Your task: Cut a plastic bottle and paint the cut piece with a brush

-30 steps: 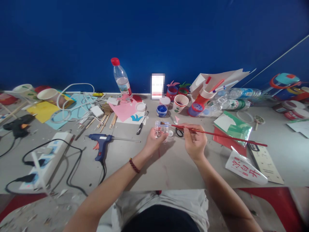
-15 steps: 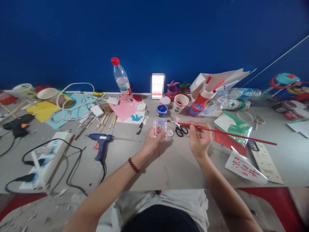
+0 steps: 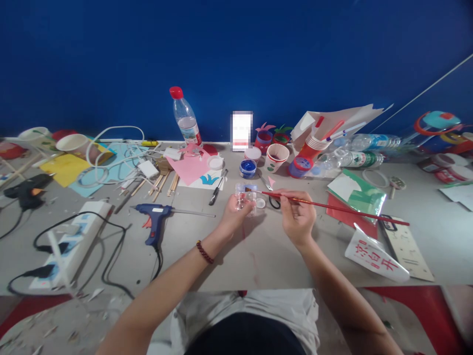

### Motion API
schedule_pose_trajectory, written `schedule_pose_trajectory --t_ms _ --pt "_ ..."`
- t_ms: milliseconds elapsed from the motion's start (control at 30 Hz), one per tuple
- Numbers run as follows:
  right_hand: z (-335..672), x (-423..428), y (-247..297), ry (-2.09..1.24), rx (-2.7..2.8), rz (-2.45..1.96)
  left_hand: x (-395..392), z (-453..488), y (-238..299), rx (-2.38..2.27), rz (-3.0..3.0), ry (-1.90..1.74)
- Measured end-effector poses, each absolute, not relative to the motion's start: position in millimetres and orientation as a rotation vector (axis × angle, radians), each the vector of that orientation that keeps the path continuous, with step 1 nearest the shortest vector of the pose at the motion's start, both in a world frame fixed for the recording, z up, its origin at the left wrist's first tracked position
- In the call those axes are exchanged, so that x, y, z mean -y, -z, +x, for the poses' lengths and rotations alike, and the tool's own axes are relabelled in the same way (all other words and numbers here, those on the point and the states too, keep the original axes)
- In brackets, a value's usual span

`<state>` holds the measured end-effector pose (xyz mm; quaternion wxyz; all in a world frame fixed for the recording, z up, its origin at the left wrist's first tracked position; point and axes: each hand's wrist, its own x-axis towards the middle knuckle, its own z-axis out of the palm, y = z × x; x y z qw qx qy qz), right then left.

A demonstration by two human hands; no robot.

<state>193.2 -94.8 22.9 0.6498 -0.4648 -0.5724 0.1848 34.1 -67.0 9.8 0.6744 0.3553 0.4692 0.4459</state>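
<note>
My left hand [image 3: 238, 211] is closed round a small clear plastic piece [image 3: 241, 189], which looks like part of a cut bottle with bluish paint on its upper side. In my right hand [image 3: 298, 217] is a long red-handled paintbrush [image 3: 332, 204], pinched near its front. Its bristles lie against the painted part of the clear piece. Just beyond stands an open jar of blue paint [image 3: 248, 169]. A white cap [image 3: 260, 203] lies beside my left fingers. Black-handled scissors [image 3: 274, 201] are partly hidden behind my right hand and the brush.
To the left lie a blue glue gun [image 3: 157, 217], a power strip [image 3: 76, 246] with cables, and a black pen [image 3: 218, 190]. A paper cup [image 3: 277, 159] and a red-capped bottle [image 3: 186, 121] stand at the back. A ruler [image 3: 410, 251] lies at the right.
My right hand has moved left with the paintbrush, so the bristles have slid further across the clear piece. The hand now covers more of the scissors. My left hand has hardly moved.
</note>
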Motion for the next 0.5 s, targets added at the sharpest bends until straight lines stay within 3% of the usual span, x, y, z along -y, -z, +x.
schedule_pose_trajectory --t_ms 500 --pt "206 86 -28 -0.262 1.203 -1.168 63 28 -6 -1.03 0.697 -0.978"
